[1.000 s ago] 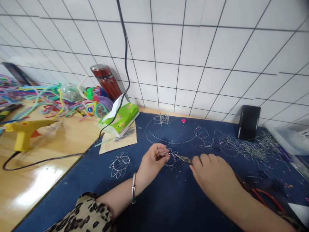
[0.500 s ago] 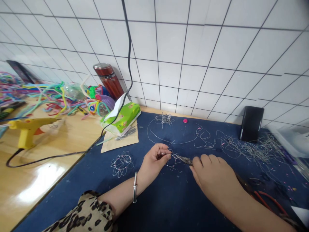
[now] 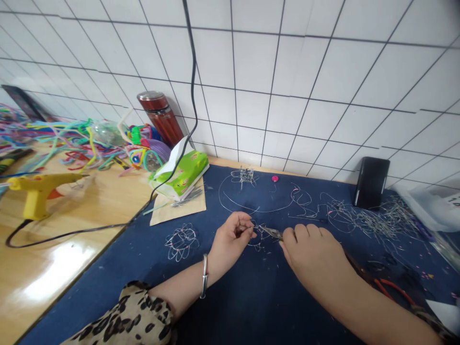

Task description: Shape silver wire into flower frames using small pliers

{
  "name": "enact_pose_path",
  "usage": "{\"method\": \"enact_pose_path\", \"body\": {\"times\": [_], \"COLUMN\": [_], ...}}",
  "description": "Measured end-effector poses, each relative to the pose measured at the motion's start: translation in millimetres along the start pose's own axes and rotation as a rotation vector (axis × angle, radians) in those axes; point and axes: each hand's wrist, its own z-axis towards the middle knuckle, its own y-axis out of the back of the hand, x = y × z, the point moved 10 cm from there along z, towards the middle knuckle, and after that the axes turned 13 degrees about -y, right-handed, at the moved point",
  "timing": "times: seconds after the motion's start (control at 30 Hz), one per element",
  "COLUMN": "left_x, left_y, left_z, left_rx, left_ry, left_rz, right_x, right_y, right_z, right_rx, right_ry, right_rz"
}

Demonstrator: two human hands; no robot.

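Near the middle of the dark blue mat, my left hand pinches thin silvery wire between thumb and fingers. My right hand is wrapped round a pair of pliers, whose narrow jaws point left and meet the wire beside my left fingertips. Just under the jaws lies a looped wire ring with small pink bits, partly covered by my left hand. Another flower-like wire ring with pink beads rests to the left of my left wrist. Whether the jaws are closed fully is too small to tell.
A tangle of cut wires spreads at right before a black phone-like slab. Orange-handled pliers lie near my right forearm. At left are a tissue pack, a yellow glue gun, a red flask and a hanging black cable.
My right hand and the pliers have shifted slightly left and up, so the jaws sit closer to my left fingertips. My left hand keeps its pinch almost in place.
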Motion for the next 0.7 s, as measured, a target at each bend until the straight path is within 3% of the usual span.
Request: {"method": "enact_pose_path", "body": {"times": [0.3,0.7], "left_x": [-9.3,-9.3], "left_y": [-2.0,-4.9], "left_z": [-4.1,-7.3], "left_rx": [0.042,0.058], "left_ry": [-0.065,-0.107], "left_rz": [0.094,0.099], "right_x": [16.3,27.8], "right_y": [25.6,34.5], "right_z": [1.2,2.9], "right_rx": [-0.122,-0.142], "right_ry": [0.080,0.105], "right_rz": [-0.157,-0.203]}}
